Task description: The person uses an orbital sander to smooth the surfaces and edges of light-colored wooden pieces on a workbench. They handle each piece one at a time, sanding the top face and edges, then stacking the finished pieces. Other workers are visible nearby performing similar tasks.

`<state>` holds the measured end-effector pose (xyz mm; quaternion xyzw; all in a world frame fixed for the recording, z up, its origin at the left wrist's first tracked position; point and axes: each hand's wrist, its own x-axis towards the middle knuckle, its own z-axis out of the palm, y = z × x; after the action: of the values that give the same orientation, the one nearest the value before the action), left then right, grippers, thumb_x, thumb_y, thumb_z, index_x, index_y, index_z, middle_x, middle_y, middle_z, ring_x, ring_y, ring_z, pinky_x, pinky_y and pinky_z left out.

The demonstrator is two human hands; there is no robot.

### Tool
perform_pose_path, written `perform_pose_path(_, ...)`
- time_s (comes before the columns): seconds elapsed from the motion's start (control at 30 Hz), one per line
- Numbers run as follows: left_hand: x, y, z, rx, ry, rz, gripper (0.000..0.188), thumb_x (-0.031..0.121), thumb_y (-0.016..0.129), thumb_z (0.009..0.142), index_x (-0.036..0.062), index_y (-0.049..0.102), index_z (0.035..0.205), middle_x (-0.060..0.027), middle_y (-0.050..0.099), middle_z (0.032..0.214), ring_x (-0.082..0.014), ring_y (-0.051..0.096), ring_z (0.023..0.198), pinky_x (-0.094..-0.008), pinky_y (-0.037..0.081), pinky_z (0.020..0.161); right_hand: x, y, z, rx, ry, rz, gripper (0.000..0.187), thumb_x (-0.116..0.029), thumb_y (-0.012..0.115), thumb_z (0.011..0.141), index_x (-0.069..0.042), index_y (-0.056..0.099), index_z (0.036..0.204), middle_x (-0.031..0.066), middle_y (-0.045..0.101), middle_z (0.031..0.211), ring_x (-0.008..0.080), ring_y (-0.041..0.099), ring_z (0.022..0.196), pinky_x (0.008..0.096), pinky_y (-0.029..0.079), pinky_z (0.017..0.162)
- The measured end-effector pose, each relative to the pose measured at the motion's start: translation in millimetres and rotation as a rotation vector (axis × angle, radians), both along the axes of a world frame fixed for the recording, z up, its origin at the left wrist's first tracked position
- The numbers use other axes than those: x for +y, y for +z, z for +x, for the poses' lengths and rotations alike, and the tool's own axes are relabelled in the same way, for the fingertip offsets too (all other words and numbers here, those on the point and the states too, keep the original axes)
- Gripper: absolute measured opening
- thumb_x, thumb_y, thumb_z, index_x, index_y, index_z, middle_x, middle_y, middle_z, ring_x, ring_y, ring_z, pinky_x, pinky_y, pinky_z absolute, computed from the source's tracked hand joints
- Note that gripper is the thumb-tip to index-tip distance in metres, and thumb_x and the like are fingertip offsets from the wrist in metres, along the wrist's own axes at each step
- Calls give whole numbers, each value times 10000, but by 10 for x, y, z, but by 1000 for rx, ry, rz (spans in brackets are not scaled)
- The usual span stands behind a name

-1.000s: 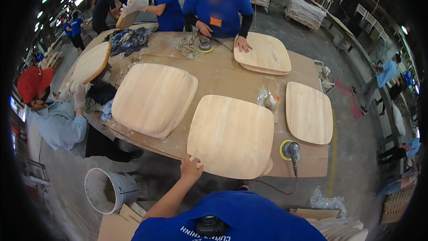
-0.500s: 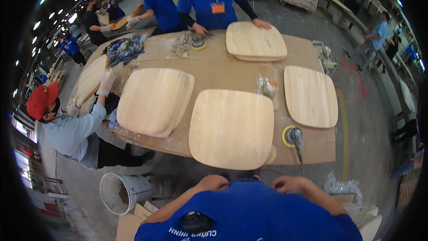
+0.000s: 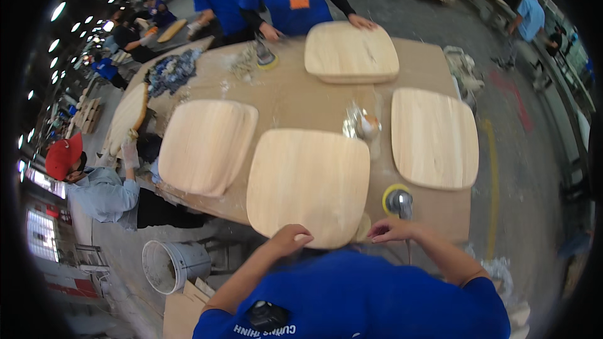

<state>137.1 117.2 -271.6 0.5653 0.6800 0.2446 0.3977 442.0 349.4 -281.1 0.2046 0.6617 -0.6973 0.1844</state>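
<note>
One wooden panel [image 3: 308,182] lies flat at the near edge of the counter [image 3: 282,103]; it's my landmark. From my end: left hand [image 3: 291,239] at the panel's near edge, fingers curled, can't tell whether it grips or only touches. Right hand [image 3: 391,230] just right of the panel, fingers loosely spread, near a small pale round piece [image 3: 363,229] beside the panel; contact unclear.

In my way: a yellow-rimmed sander [image 3: 397,201], right of the panel, just beyond my right hand. Farther right of the panel, past that, a second panel [image 3: 435,139]. Beyond the panel, slightly right, a round object in clear wrap [image 3: 367,127], orange patch, contents unclear. Farther beyond it, a far stack [image 3: 352,50] of boards, a co-worker's hand [image 3: 362,22] on its back edge.

Beyond the panel, leftward: another sander [image 3: 266,56], beige cloth [image 3: 244,63] next to it, then a blue-grey rag heap [image 3: 173,72]. Left of the panel, near: an offset stack [image 3: 204,147]. Farther left of the panel: a slanted board [image 3: 129,113], a co-worker's gloved hand [image 3: 130,152] at it. Down left of the panel, on the floor: white bucket [image 3: 188,263], cardboard [image 3: 182,307] beside it.
</note>
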Motion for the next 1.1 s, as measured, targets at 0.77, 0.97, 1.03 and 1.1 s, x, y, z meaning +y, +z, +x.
perform_pose_path(0.77, 2292, -1183, -1202, 698, 237, 230, 653, 478, 522, 891, 177, 372, 1450, -131, 227, 1551, -365, 187, 1428, -570, 144, 1136, -11, -1201, -1522, -119, -522, 1352, 713, -316, 619, 815, 40, 359, 1376, 238, 309, 1459, 448, 233, 1373, 539, 240, 1098)
perform_pose_path(0.97, 1894, -1227, -1966, 755, 454, 123, 687, 512, 527, 875, 178, 367, 1454, -134, 220, 1554, -370, 179, 1428, -587, 137, 1126, 17, -1279, -1501, -88, -498, 1374, 706, -306, 648, 792, 32, 387, 1354, 254, 318, 1449, 468, 248, 1358, 546, 237, 1097)
perform_pose_path(1.03, 1621, -1218, -1996, 742, 478, 135, 700, 514, 523, 875, 167, 355, 1459, -144, 215, 1554, -382, 176, 1426, -594, 140, 1121, 104, -1275, -1419, -100, -463, 1294, 704, -344, 661, 785, -24, 416, 1362, 211, 305, 1479, 439, 228, 1382, 551, 247, 1088)
perform_pose_path(1.1, 1298, -1208, -1896, 738, 491, 114, 717, 517, 520, 873, 151, 342, 1464, -160, 207, 1553, -396, 171, 1424, -599, 141, 1116, 220, -1184, -1207, -192, -463, 1385, 718, -344, 697, 755, -36, 437, 1350, 208, 309, 1474, 450, 224, 1378, 551, 253, 1088)
